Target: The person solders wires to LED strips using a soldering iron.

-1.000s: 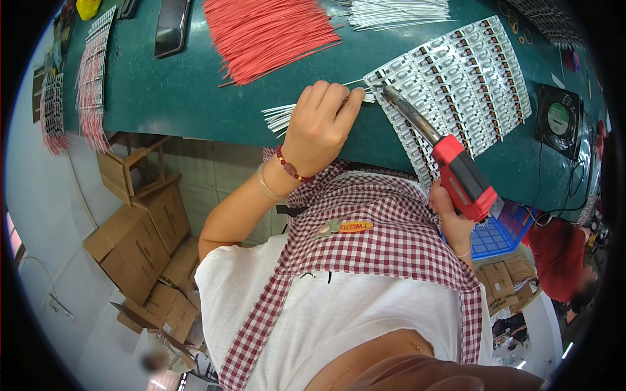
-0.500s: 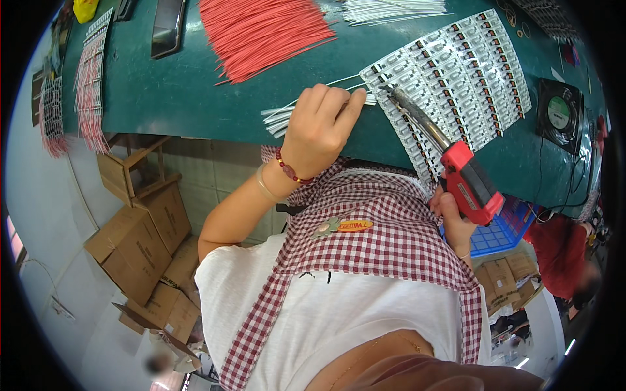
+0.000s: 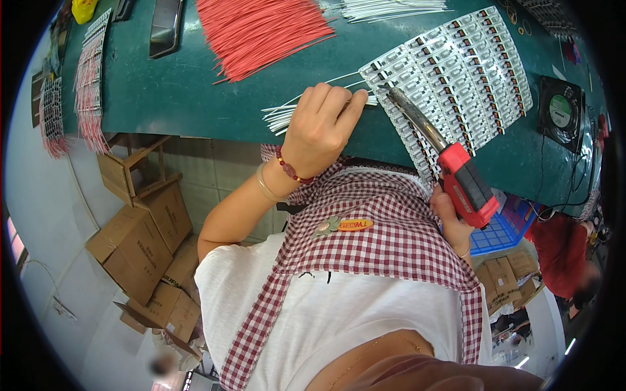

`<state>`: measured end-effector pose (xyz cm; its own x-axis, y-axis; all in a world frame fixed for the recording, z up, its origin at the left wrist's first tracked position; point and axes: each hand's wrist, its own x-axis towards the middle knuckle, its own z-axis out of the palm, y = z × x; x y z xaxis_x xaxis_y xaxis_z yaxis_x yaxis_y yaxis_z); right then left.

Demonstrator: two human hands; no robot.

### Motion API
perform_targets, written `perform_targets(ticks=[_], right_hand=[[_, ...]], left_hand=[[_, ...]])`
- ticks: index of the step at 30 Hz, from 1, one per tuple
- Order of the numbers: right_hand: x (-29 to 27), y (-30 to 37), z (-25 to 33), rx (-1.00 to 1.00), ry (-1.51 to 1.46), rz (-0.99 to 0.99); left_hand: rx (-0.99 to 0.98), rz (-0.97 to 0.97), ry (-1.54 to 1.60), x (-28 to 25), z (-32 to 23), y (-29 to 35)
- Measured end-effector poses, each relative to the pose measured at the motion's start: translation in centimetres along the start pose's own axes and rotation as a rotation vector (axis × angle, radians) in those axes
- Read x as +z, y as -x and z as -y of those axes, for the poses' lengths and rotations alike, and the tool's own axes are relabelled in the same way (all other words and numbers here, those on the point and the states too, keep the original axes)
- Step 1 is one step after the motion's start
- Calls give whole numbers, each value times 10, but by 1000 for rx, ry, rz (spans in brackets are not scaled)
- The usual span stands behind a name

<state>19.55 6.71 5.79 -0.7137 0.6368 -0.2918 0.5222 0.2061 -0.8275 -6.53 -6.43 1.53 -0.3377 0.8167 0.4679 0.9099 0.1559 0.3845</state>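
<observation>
My left hand [image 3: 321,124] is closed around a small bundle of thin white wires [image 3: 279,118], just above the table's near edge. One or two of the wires reach right, to the left edge of a large panel of small white circuit boards [image 3: 450,78]. In my right hand [image 3: 451,218] is a red and black soldering iron [image 3: 466,186], gripped by its handle. Its dark metal tip lies at the panel's left edge, near the wire ends and the left fingertips. Whether the tip touches a board I cannot tell.
On the green table [image 3: 163,91] lie a pile of red wires [image 3: 264,36], more white wires [image 3: 391,8], a dark phone [image 3: 165,27] and wired board strips [image 3: 91,78]. A black fan [image 3: 561,114] stands at the right. Below are a blue basket [image 3: 492,234] and cardboard boxes [image 3: 137,251].
The soldering iron's handle has shifted slightly left and down with my right hand. My left hand has stayed almost still, holding the white wires.
</observation>
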Motion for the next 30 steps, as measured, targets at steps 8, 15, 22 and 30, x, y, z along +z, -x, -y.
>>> perform_targets(ticks=[8,15,22,30], right_hand=[[-2,-5,-2,13,-37,56],[-6,7,9,57,-261,4],[-5,12,2,110,-302,12],[-6,11,-20,1,-118,67]], left_hand=[[-11,11,-15,1,0,0],[-1,14,-22,3,1,-1],[25,-25,-19,0,-4,1],[16,9,7,3,-8,4]])
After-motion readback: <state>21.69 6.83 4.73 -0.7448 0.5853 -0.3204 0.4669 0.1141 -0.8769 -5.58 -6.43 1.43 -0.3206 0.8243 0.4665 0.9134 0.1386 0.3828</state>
